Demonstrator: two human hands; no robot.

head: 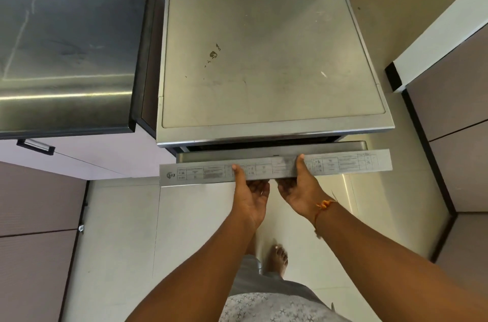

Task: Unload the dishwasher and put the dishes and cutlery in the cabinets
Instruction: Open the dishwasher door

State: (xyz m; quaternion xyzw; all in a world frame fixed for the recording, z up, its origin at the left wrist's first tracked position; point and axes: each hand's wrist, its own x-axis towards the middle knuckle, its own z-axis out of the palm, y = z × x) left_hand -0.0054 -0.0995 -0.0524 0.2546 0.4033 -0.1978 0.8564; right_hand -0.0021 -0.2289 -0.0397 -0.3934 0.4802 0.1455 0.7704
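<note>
A freestanding steel dishwasher [264,52] stands below me, seen from above. Its door [356,163] is tilted a little way out from the body, leaving a dark gap along the top. My left hand [249,195] and my right hand [297,189] both grip the door's top edge near the middle, thumbs on the printed panel and fingers curled underneath. The inside of the machine and any dishes are hidden.
A steel countertop [66,44] adjoins the dishwasher on the left, with a drawer handle [35,146] below it. Cabinet fronts [456,110] line the right side and the lower left. My bare foot [278,258] stands on the pale tiled floor [118,242].
</note>
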